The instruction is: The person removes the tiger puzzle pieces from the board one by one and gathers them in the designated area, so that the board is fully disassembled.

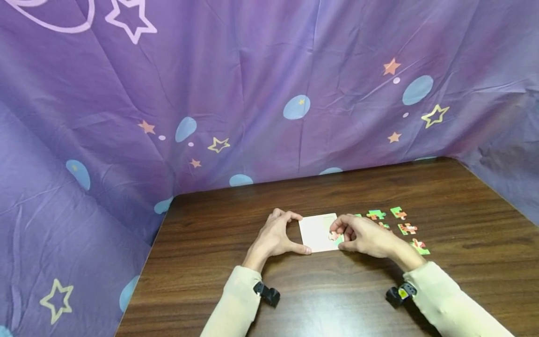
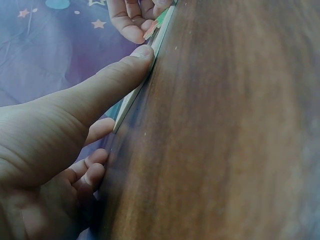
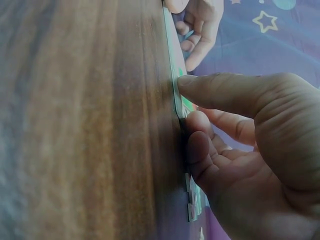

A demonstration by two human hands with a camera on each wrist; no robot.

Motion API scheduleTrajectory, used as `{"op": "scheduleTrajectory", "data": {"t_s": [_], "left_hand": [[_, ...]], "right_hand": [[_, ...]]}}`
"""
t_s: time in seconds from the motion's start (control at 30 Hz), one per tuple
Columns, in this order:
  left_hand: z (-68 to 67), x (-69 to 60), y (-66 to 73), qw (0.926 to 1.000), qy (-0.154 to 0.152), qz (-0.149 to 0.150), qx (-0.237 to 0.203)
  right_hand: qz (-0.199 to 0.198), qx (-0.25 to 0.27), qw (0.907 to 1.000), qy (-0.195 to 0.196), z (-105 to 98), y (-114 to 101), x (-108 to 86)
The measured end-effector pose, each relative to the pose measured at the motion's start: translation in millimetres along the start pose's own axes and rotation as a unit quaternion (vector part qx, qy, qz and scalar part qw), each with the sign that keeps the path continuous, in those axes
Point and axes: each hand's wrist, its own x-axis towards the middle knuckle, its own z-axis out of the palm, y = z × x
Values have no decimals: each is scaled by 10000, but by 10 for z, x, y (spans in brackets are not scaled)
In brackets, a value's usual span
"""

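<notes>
A white puzzle board [image 1: 316, 234] lies flat on the table between the two hands. My left hand [image 1: 273, 235] holds its left side, thumb at the near corner and index finger at the far one. In the left wrist view that thumb [image 2: 132, 62] rests on the board's edge. At the near right corner, my right hand [image 1: 370, 237] has its thumb and fingers around a green and red-orange jigsaw piece [image 1: 336, 237] lying on the board. The right fingers partly hide this piece. In the right wrist view the thumb tip [image 3: 187, 82] touches it.
To the right of the board lie several loose jigsaw pieces, among them one at the far right [image 1: 398, 213], another below it [image 1: 407, 229] and a nearer one [image 1: 420, 246]. The right hand partly covers others. A purple patterned cloth [image 1: 261, 93] hangs behind the brown table [image 1: 210, 290].
</notes>
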Motion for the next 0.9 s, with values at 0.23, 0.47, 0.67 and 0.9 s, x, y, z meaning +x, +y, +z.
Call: {"op": "scheduleTrajectory", "data": {"t_s": [0.23,0.47,0.67,0.9], "left_hand": [[-1,1,-1,10000,-65,-38,-40],[15,15,-22,9999,-74,-25,-79],[-13,24,-10,10000,-15,21,-57],[2,31,-11,10000,-24,48,-15]], "right_hand": [[25,-27,10000,18,13,-21,3],[25,-96,9999,42,1,-37,5],[-75,-242,9997,48,-20,-24,31],[-127,-251,9996,64,-28,-5,27]]}}
